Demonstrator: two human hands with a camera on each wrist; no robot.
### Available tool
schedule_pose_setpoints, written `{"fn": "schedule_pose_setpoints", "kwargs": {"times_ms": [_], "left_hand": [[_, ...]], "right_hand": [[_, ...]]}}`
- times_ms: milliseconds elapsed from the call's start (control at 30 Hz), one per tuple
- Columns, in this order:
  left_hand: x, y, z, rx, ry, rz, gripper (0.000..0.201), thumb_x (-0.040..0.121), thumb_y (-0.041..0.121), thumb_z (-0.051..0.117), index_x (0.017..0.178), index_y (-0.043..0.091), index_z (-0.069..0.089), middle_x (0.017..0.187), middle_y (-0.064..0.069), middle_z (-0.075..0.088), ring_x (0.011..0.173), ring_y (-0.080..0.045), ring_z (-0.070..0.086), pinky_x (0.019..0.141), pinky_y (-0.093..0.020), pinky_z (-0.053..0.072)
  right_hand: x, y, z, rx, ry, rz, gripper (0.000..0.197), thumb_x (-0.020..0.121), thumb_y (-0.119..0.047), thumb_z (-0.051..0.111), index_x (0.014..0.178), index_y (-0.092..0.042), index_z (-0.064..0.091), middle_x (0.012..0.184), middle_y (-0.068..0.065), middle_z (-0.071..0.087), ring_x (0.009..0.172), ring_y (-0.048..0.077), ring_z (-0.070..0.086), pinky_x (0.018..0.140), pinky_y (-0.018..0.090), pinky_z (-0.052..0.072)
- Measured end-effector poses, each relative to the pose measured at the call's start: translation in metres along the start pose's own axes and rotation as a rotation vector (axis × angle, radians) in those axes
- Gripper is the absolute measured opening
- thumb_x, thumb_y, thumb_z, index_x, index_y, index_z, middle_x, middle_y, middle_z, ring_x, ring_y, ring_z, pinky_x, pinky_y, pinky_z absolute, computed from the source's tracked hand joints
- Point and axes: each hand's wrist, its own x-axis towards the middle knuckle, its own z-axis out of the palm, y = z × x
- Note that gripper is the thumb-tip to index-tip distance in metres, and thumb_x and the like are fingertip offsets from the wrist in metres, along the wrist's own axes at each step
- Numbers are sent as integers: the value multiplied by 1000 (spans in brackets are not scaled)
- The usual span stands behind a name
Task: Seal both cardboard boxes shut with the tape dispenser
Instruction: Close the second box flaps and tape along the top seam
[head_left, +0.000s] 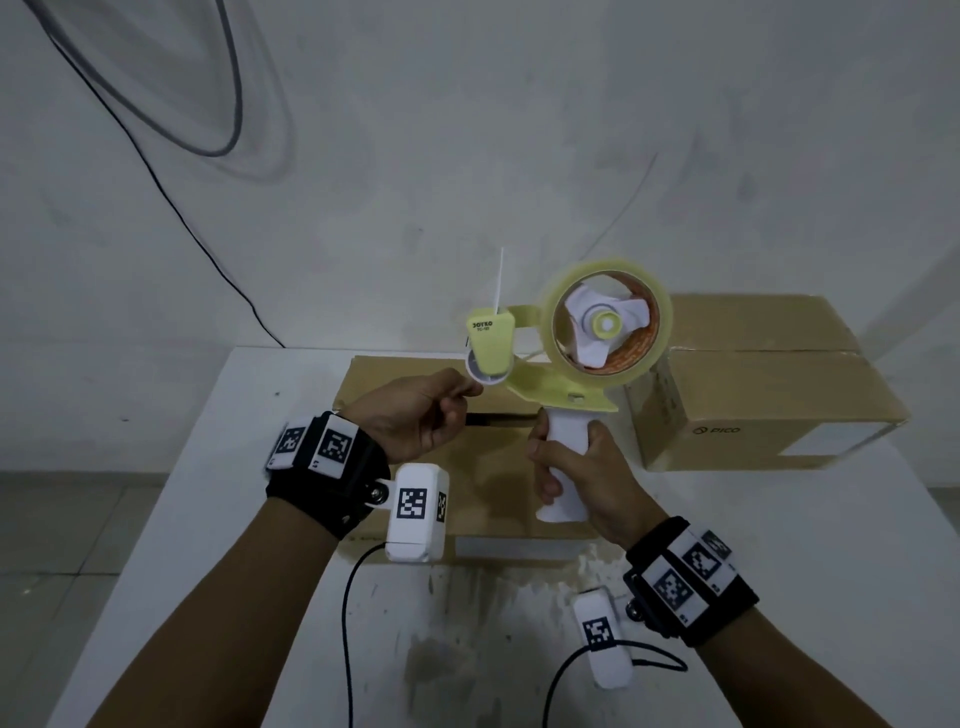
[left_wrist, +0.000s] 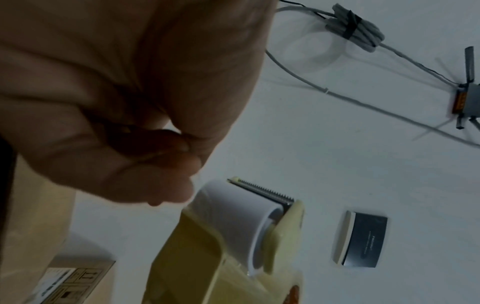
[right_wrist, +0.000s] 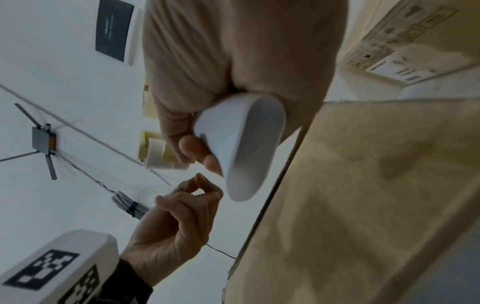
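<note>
My right hand (head_left: 587, 467) grips the white handle (right_wrist: 246, 144) of a pale yellow tape dispenser (head_left: 566, 384), holding it upright above the table. A roll of clear tape (head_left: 605, 322) sits on its hub. My left hand (head_left: 426, 415) is beside the white front roller (left_wrist: 233, 216), just under the toothed blade (left_wrist: 262, 191). Its thumb and forefinger are pinched together and the other fingers are curled. No tape shows between them. A low cardboard box (head_left: 374, 384) lies under both hands. A taller box (head_left: 769, 395) stands to its right, flaps down.
Both boxes rest on a white table (head_left: 208, 467) with its left edge near my left forearm. Behind it is a white wall with hanging cables (head_left: 171, 208), a dark panel (left_wrist: 363, 242) and a small grey antenna device (left_wrist: 467, 100).
</note>
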Motion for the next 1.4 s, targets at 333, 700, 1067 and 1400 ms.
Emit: {"fn": "schedule_pose_setpoints", "kwargs": {"times_ms": [333,700,1067,1400], "left_hand": [[1,-1,-4,-109,-137,-98,11,84,20,56,86,9,59,51,7,39,34,-1,35,29,-9,27],[11,14,-8,262,71,60,11,93,8,56,83,10,58,66,0,46,44,-4,47,44,-14,47],[11,6,-23,476,58,161,19,96,11,54,83,13,68,75,-3,51,42,-2,35,35,-11,26],[2,-8,-34,220,23,7,55,90,55,52,120,10,61,104,-4,68,91,-24,70,77,-33,59]], "right_hand": [[10,12,11,9,95,-16,16,79,-17,70,83,-8,58,53,5,47,44,21,46,50,33,42],[-7,-2,-31,-253,-26,41,13,82,-12,69,71,-9,64,50,11,51,46,24,47,57,38,40],[-2,-5,-33,-422,-32,12,35,84,-15,69,74,17,58,48,8,57,44,20,53,57,32,45],[24,-29,-14,-449,-118,13,22,90,-11,70,77,1,59,49,8,56,43,22,52,57,43,48]]}}
